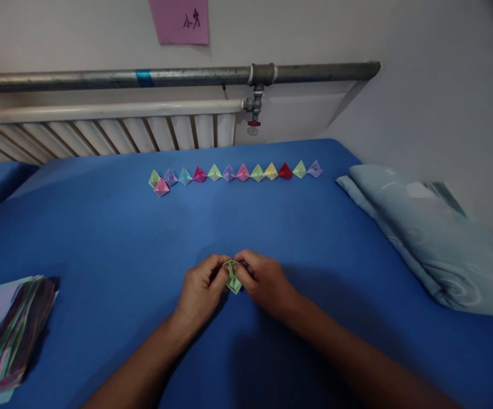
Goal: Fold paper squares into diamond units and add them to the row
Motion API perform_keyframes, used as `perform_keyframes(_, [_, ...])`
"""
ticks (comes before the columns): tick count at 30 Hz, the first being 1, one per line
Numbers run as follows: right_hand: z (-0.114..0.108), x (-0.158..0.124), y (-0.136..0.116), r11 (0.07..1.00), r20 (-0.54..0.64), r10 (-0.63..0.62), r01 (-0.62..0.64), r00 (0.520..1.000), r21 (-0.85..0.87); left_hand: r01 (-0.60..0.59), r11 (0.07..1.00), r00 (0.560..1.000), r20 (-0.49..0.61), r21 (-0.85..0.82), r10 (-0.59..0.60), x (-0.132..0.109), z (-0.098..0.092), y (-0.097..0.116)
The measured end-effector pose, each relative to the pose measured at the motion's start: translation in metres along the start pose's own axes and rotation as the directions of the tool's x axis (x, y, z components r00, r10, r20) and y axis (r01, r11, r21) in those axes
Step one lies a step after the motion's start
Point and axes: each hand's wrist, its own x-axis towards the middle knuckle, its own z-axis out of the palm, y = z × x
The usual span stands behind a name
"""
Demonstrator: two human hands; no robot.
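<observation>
A small light-green folded paper piece (233, 279) is pinched between my two hands above the blue surface. My left hand (201, 287) grips its left side between thumb and fingertips. On the opposite side, my right hand (266, 281) holds it the same way. Creases and a raised middle fold show on the piece, and its lower tip points toward me. Farther off, a row of folded paper pieces (228, 172) in several colours lies side by side. One pink folded piece (162, 187) sits in front of the row's left end.
A stack of coloured paper sheets (14, 335) lies at the left on the blue surface (114, 244). A folded pale-blue cloth (417, 227) rests along the right. Behind stand a white radiator (114, 133), a metal pipe (199, 76) and a red-handled valve (254, 123).
</observation>
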Motion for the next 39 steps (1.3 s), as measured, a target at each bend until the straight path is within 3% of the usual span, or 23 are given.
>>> perform_keyframes(6, [0.001, 0.001, 0.001, 0.999, -0.003, 0.013, -0.013, 1.0, -0.048, 0.056, 0.995, 0.998, 0.033, -0.085, -0.053, 0.001, 0.0, 0.0])
perform_keyframes(15, [-0.001, 0.003, 0.005, 0.993, -0.026, 0.051, -0.048, 0.998, 0.111, 0.132, 0.98, 0.99, 0.077, -0.15, -0.122, 0.003, 0.0, -0.001])
perform_keyframes(21, [-0.002, 0.003, 0.002, 0.98, 0.001, -0.004, 0.004, 1.0, -0.2, -0.047, 0.984, 0.997, -0.052, 0.173, 0.056, 0.005, -0.006, -0.006])
perform_keyframes(24, [-0.002, 0.003, 0.002, 0.975, 0.007, -0.007, 0.009, 1.0, -0.222, -0.137, 0.935, 0.983, -0.075, 0.328, 0.17, 0.006, -0.015, -0.002])
perform_keyframes(29, [-0.008, 0.001, 0.006, 0.994, -0.027, -0.031, 0.027, 0.999, -0.107, -0.323, 0.866, 0.945, 0.078, 0.383, 0.318, 0.004, -0.026, 0.001])
perform_keyframes(34, [-0.015, -0.003, 0.009, 0.995, -0.015, -0.047, 0.045, 0.999, -0.092, -0.365, 0.841, 0.928, 0.229, 0.4, 0.294, 0.001, -0.024, -0.002])
perform_keyframes(39, [-0.013, -0.002, 0.008, 0.985, 0.048, -0.022, 0.03, 0.999, -0.171, -0.395, 0.785, 0.914, 0.284, 0.476, 0.288, 0.002, -0.023, -0.005])
